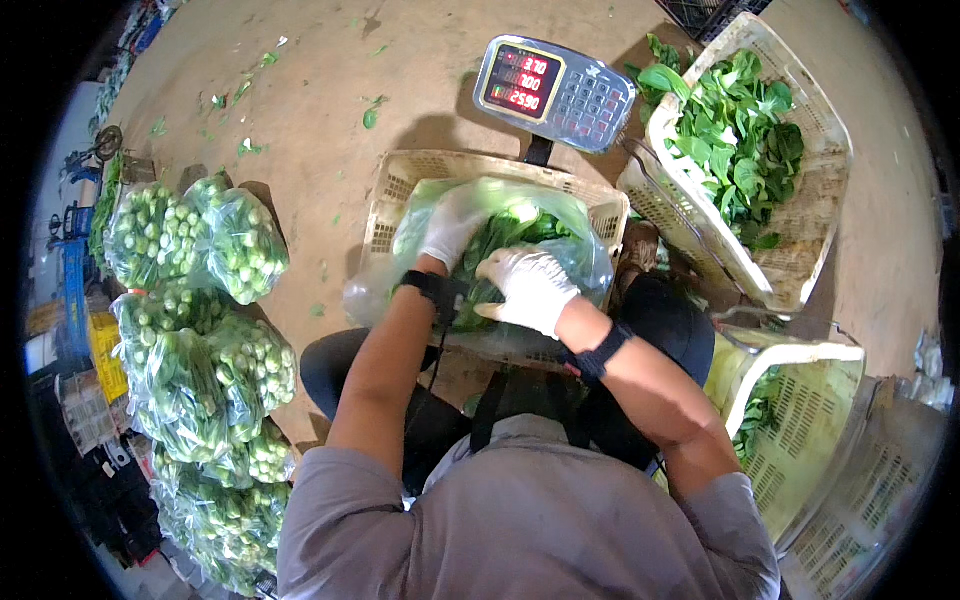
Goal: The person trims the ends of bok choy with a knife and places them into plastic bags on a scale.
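Observation:
A clear plastic bag (592, 259) of leafy greens (525, 217) lies spread in a cream plastic crate (495, 161) before me. My left hand (452, 225), in a white glove, reaches into the bag at its left side; its fingers are blurred and partly hidden by plastic. My right hand (525, 289), also gloved in white, is over the near right part of the greens, its fingers apart and curved, nothing seen in them. Behind the crate stands a digital scale's display (555, 94), lit with red digits, on a short dark post.
Filled bags of green vegetables (180, 375) are piled on the left. A tilted cream crate (817, 150) with loose greens stands at the upper right, a yellowish crate (810, 420) at the lower right. Leaf scraps (370, 118) dot the floor.

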Demonstrator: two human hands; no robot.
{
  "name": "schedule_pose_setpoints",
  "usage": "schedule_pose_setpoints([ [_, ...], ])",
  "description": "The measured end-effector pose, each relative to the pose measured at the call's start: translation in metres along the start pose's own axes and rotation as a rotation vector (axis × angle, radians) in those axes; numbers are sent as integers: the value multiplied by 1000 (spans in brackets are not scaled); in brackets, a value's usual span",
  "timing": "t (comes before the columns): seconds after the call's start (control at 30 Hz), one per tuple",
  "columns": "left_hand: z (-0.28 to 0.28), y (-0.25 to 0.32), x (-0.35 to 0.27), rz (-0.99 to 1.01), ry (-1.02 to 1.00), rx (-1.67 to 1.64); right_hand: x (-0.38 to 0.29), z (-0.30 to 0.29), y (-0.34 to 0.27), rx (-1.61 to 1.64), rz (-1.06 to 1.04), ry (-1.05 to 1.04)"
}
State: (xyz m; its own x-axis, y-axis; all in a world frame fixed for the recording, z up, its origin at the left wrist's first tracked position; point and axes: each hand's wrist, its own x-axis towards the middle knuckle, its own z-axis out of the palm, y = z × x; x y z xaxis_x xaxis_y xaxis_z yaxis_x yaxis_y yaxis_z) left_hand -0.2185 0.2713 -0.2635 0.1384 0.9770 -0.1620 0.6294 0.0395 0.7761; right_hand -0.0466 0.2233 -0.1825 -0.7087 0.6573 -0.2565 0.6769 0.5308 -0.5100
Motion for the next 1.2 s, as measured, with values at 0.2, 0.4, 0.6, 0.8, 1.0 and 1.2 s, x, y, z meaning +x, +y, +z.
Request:
schedule_pose_setpoints([
  [0.2,-53,-5,-24,-36,36,-134,-11,123,75,-307,264,-166],
  [0.4,-72,77,-61,-97,-29,-576,-119,-6,-45,-380,209,-251],
  [0.6,-28,180,-107,150,-104,-531,-277,-29,-64,185,-24,518],
  [0.8,14,238,-144,166,-211,-562,-411,-13,54,17,882,718],
  [1.0,27,239,-143,125,-210,-547,-347,81,142,-164,559,273],
  [1.2,17,222,-143,99,-196,-504,-306,94,148,-248,648,51],
])
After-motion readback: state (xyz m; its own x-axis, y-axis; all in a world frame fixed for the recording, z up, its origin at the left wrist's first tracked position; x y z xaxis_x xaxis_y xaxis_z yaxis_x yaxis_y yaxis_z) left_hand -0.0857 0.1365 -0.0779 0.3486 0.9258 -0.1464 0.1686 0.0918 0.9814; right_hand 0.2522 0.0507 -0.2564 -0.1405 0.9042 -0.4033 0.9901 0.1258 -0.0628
